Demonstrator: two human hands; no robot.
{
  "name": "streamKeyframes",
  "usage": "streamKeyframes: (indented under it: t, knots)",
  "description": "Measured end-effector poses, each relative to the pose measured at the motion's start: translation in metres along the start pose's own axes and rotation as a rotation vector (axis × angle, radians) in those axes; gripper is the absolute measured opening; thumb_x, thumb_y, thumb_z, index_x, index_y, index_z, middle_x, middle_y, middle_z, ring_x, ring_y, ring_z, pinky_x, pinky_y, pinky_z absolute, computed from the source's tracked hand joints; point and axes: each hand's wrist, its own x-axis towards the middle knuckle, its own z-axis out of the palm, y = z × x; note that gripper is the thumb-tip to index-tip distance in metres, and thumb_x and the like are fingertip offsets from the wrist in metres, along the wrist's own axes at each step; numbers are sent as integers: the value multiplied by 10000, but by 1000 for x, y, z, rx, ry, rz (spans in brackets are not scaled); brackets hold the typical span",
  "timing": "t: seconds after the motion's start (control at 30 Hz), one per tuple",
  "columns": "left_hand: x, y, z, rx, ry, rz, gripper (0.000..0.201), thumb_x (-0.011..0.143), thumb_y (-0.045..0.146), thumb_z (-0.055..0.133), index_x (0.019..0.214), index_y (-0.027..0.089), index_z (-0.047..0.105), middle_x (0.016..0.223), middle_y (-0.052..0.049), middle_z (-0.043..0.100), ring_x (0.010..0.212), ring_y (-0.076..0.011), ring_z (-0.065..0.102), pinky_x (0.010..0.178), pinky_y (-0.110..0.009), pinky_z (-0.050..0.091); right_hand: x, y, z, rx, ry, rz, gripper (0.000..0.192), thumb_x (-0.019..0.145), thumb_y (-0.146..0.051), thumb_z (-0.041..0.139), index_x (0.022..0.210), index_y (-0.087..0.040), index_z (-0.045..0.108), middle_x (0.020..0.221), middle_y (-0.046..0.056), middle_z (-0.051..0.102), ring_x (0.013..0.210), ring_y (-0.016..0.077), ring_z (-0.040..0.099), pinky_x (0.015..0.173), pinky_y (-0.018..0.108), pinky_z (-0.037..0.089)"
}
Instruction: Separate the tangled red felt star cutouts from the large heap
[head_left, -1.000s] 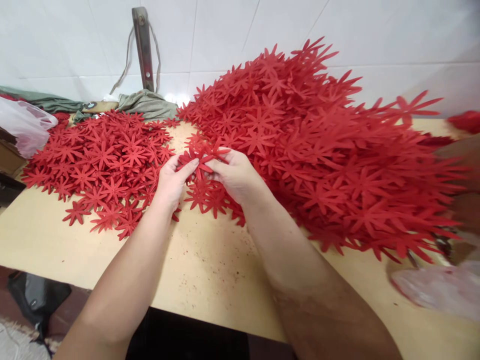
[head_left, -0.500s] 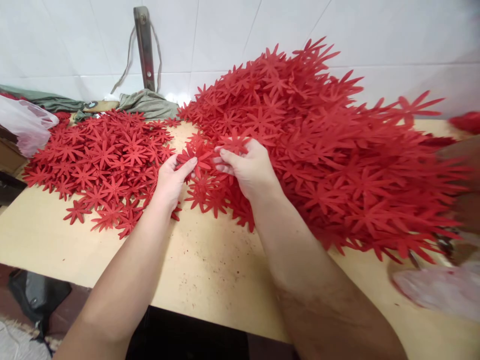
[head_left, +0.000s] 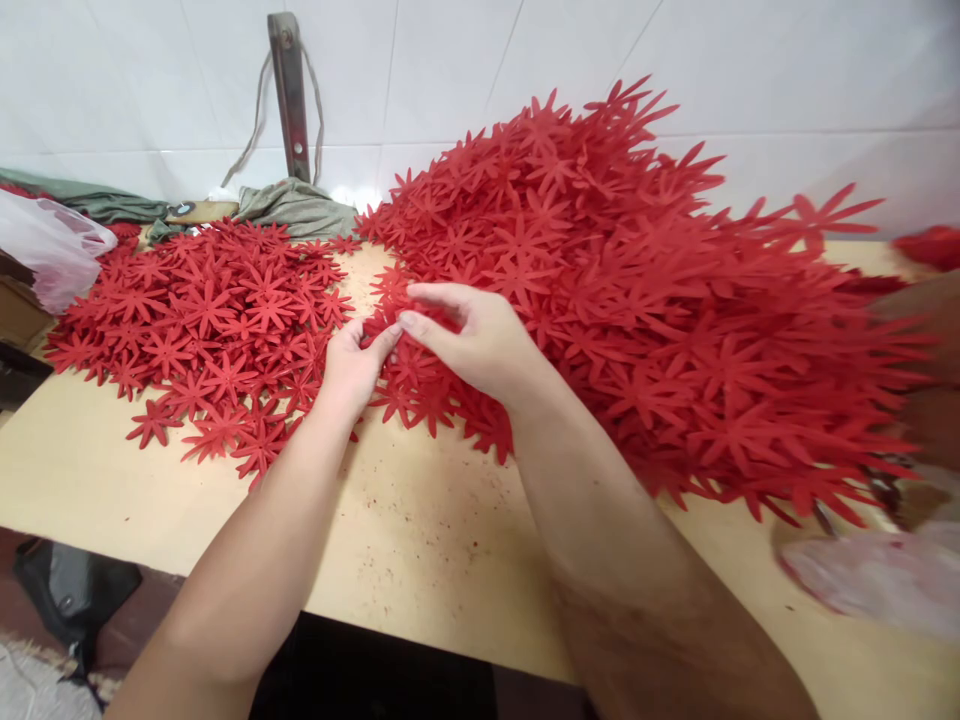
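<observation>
A tall heap of red star-shaped flower cut-outs [head_left: 645, 290] covers the right half of a pale wooden table [head_left: 405, 520]. A flatter spread of the same red cut-outs [head_left: 202, 320] lies to the left. My left hand [head_left: 351, 362] and my right hand [head_left: 480, 340] meet at the near left foot of the tall heap. Their fingertips pinch a small bunch of red cut-outs [head_left: 390, 325] between them. More loose cut-outs lie under and just in front of both hands.
A white tiled wall stands behind the table, with a metal bracket [head_left: 289, 90] and cord on it. Green cloth [head_left: 292, 205] lies at the back. Clear plastic bags sit at the far left [head_left: 49, 250] and near right [head_left: 877, 580]. Another person's arm [head_left: 926, 360] shows at the right edge.
My right hand, which had reached up into the heap's edge, has come back down and left to meet my left hand over the small bunch. My left hand has barely moved.
</observation>
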Motion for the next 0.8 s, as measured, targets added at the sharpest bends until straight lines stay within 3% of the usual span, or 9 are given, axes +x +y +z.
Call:
streamKeyframes:
  t: [0.1, 0.27, 0.43, 0.67, 0.8]
  knots:
    - [0, -1, 1, -12, 12, -3, 186, 605, 253, 730, 681, 154, 592, 547, 57, 585, 548, -69, 527, 643, -218, 437, -3, -1, 5, 184, -180, 116, 193, 672, -295, 682, 825, -183, 644, 805, 38, 673, 749, 178, 631, 771, 369, 524]
    - [-2, 2, 0, 100, 58, -27, 253, 690, 309, 676, 575, 159, 509, 452, 66, 500, 419, -43, 410, 498, -194, 339, -2, -2, 8, 385, -209, 240, 207, 582, -277, 753, 682, -176, 602, 653, 3, 642, 624, 137, 605, 655, 298, 523]
    - [-5, 4, 2, 135, -6, -48, 277, 741, 284, 639, 563, 168, 461, 402, 76, 442, 376, -34, 348, 439, -196, 267, -2, -9, 8, 475, -168, 290, 243, 565, -329, 765, 646, -179, 592, 540, -27, 586, 512, 112, 559, 560, 273, 500]
    - [-3, -1, -1, -78, -135, -112, 340, 773, 491, 549, 644, 176, 559, 519, 27, 544, 473, -71, 474, 497, -213, 363, 1, -1, 0, 545, -48, 330, 306, 493, -355, 802, 625, -189, 582, 565, -28, 591, 493, 99, 535, 550, 279, 498]
    - [-7, 2, 2, -128, -140, -150, 207, 720, 378, 652, 707, 174, 614, 613, 27, 598, 554, -74, 521, 601, -217, 416, 5, 9, -6, 511, 63, 346, 253, 521, -286, 785, 609, -191, 568, 575, -37, 558, 500, 70, 484, 522, 239, 446]
